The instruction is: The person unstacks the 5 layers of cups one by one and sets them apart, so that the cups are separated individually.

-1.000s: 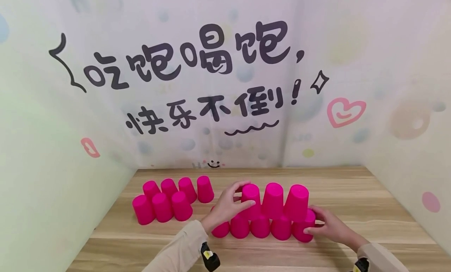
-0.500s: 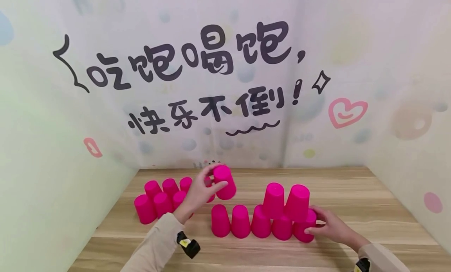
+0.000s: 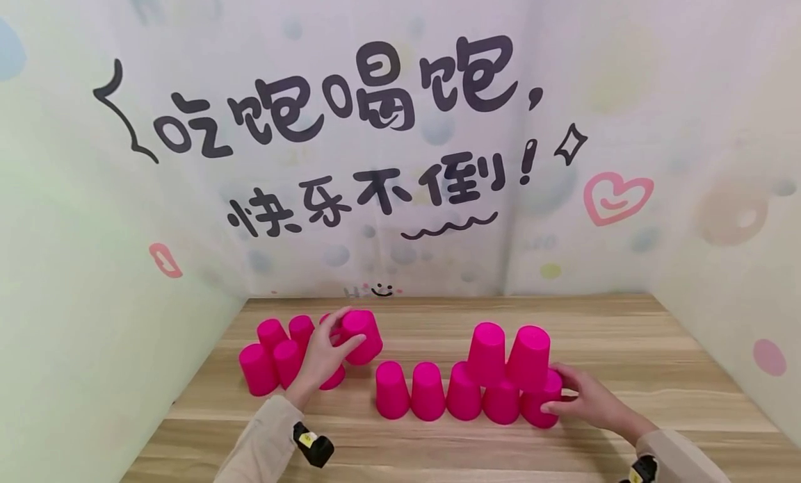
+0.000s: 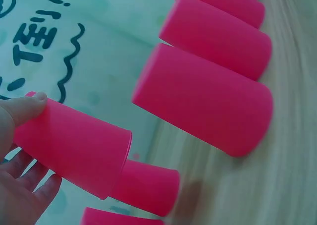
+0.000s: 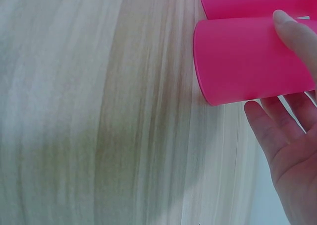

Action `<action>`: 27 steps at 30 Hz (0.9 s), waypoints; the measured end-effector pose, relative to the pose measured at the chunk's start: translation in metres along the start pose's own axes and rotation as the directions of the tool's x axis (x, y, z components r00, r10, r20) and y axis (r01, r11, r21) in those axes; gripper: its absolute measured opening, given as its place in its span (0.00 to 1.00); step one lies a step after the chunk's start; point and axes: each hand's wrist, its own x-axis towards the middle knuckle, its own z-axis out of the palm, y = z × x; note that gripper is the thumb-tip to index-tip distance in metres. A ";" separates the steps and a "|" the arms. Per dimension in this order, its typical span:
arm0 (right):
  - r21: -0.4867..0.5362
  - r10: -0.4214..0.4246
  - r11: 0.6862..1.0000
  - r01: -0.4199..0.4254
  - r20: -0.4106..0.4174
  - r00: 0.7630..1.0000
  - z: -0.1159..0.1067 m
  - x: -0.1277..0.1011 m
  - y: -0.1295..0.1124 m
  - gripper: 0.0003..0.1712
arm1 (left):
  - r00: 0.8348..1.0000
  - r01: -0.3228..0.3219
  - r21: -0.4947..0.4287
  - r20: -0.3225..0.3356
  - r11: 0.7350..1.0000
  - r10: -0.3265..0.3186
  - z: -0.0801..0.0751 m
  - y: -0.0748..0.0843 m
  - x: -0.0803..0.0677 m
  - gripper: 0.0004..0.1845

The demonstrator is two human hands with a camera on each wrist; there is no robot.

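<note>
My left hand [image 3: 325, 354] grips an upside-down pink cup [image 3: 361, 340] over the left group of cups. In the left wrist view, the thumb lies on this held cup [image 4: 74, 143], with fingers below it and another cup [image 4: 146, 188] just behind its rim. My right hand [image 3: 588, 399] holds the rightmost cup [image 3: 541, 408] of the right-hand bottom row, thumb on the near side. Two cups, one of them the upper cup [image 3: 528, 358], stand on that row's right end. In the right wrist view, thumb and fingers flank the gripped cup [image 5: 242, 61].
Several upside-down pink cups, such as the front-left cup [image 3: 259, 370], stand in two rows at the left, partly hidden by my left hand. The bottom row's left cup [image 3: 392, 390] has nothing on it. A printed cloth backdrop [image 3: 375, 156] rises behind the wooden table [image 3: 438, 455].
My left hand lifted the left upper cup off the right-hand stack and carried it left, then lower, to the back of the left group. The right hand stayed on its cup.
</note>
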 end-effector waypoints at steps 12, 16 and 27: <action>-0.031 -0.059 0.998 0.058 -0.024 0.998 0.002 0.000 0.002 0.33 | 1.000 0.022 0.075 -0.005 0.997 -0.022 0.017 -0.041 -0.012 0.29; -0.018 -0.045 0.999 0.045 -0.016 0.999 0.002 0.000 0.001 0.33 | 0.999 0.031 0.077 -0.021 0.997 -0.030 0.021 -0.049 -0.014 0.30; -0.011 -0.020 1.000 0.020 -0.012 1.000 0.001 0.000 0.000 0.34 | 0.997 0.057 0.122 -0.050 0.991 -0.051 0.027 -0.056 -0.016 0.29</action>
